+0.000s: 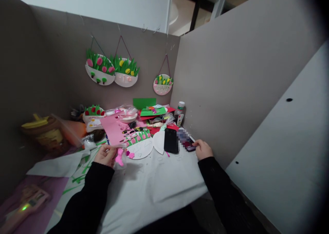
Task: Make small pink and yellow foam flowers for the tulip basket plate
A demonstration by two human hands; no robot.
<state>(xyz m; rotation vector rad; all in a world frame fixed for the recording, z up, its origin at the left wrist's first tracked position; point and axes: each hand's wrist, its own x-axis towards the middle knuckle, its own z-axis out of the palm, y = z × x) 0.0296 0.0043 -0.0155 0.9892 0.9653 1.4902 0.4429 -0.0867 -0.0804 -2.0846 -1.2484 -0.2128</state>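
My left hand point(105, 155) is closed on a small clear plastic bag point(124, 162) with bright pink pieces inside, held above the white table cover. Just behind the bag lies a paper plate craft point(141, 147) with green paper grass, pink tulips and pink flowers near its lower edge. At the right, my right hand point(204, 149) has its fingers closed on the near right corner of a phone point(189, 145) with a lit, blurred-out screen. Beside that phone a black phone point(171, 140) lies partly over a cut white paper plate point(159, 142).
Pink paper point(114, 127), green paper point(154, 111) and a capped bottle point(181, 107) crowd the back. A cup with a yellow lid point(46, 134) and a pink device with a green light point(28, 205) are at left. Finished plate baskets point(125, 79) hang on the grey partition point(146, 45).
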